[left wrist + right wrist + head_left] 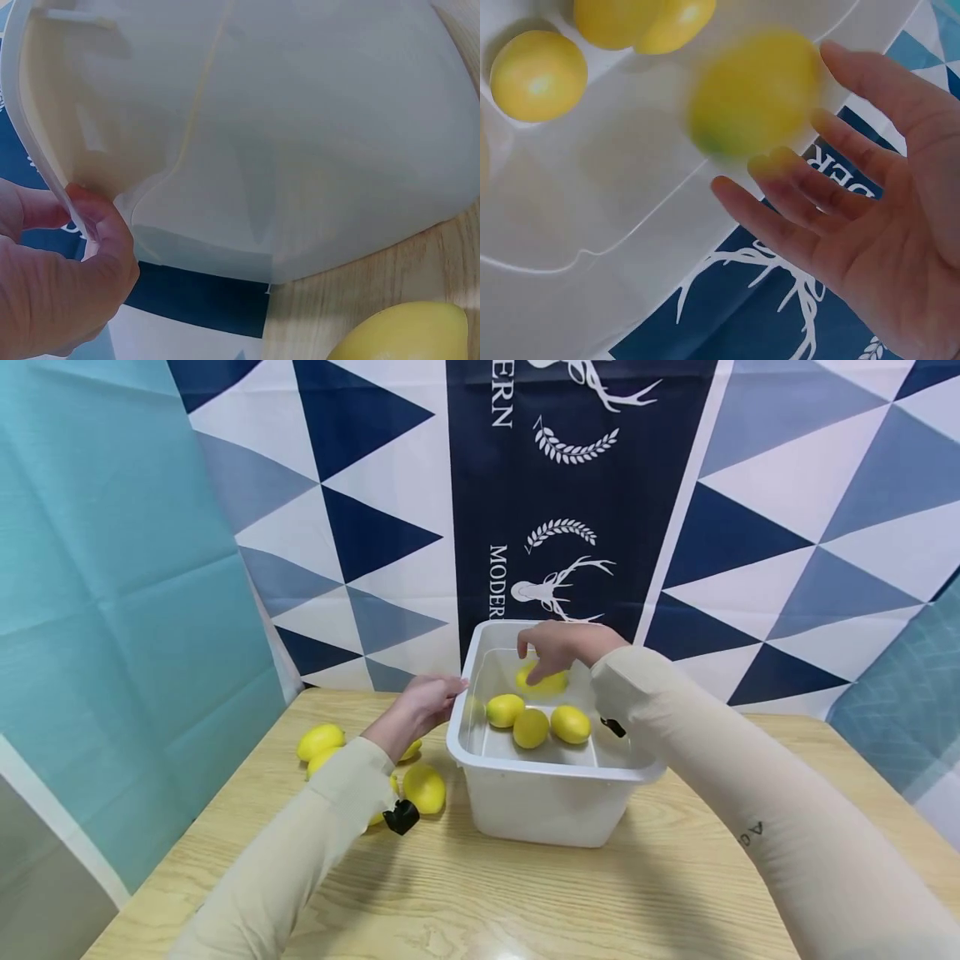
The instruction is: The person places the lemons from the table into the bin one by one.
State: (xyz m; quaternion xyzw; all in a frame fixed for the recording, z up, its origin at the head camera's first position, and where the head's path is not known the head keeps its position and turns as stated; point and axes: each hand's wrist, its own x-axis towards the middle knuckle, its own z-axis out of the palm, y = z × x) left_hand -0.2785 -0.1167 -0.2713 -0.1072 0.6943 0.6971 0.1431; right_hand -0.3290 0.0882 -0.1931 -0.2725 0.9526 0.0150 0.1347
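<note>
A white plastic bin (pixel 540 810) stands on the table. My left hand (pixel 427 697) grips its left rim, the thumb and fingers pinching the edge in the left wrist view. Over the back of the bin, my right hand (pixel 562 645) is reaching in from above with its fingers spread. A motion-blurred lemon (pixel 757 90) with a greenish end is just off those fingertips in the right wrist view. Below it, inside the bin, sit a lemon (pixel 506 710) at the left, another lemon (pixel 531 728) in the middle and a third lemon (pixel 571 725) to the right.
To the left of the bin, several lemons lie on the wooden table (pixel 480 893), including one lemon (pixel 424 789) close by the bin and another lemon (pixel 321 742) farther out. The left forearm partly covers this group. Behind the table hangs a patterned cloth (pixel 390 510).
</note>
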